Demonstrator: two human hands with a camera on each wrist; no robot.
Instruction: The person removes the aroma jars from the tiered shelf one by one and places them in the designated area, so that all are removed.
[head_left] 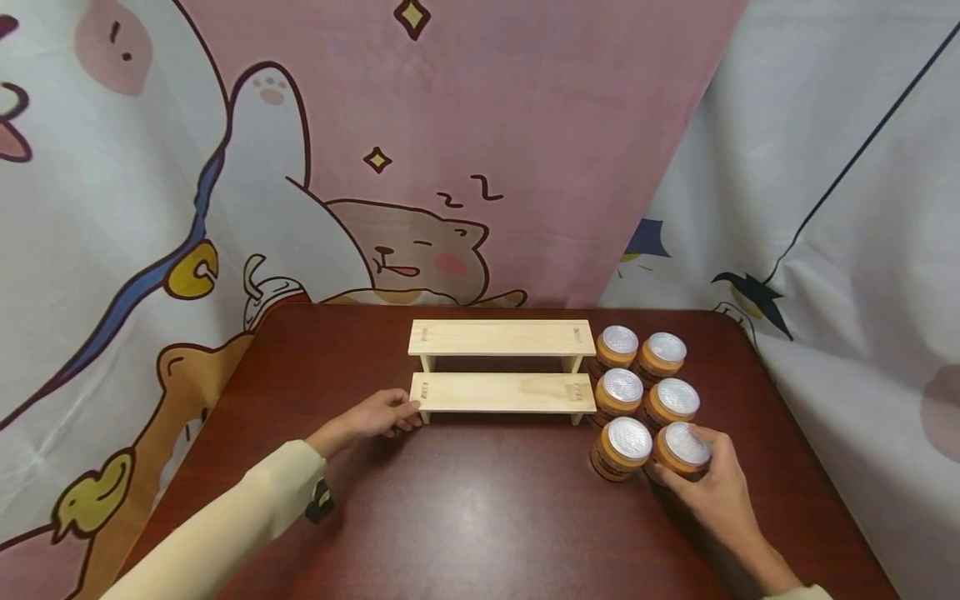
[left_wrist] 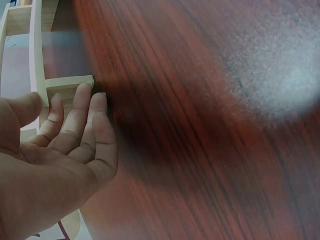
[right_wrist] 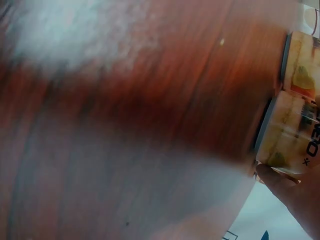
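Note:
A pale wooden two-step shelf (head_left: 502, 393) stands toward the back of the table. My left hand (head_left: 384, 412) holds the left front end of its lower step. In the left wrist view, the thumb lies against the board (left_wrist: 36, 55) and the bent fingers reach the short support (left_wrist: 69, 83) below. To the right of the shelf, several orange-brown jars (head_left: 617, 398) with whitish lids stand upright in two columns. My right hand (head_left: 720, 492) grips the front right jar (head_left: 684, 446) between thumb and fingers. In the right wrist view, that jar (right_wrist: 287, 132) shows dark lettering, and most of the hand is cut off.
The dark red-brown table (head_left: 465, 517) shows a bright reflection at its front middle. A printed cartoon cloth (head_left: 487, 108) hangs behind the table and along both sides. A small black item (head_left: 320, 502) sits at the left wrist.

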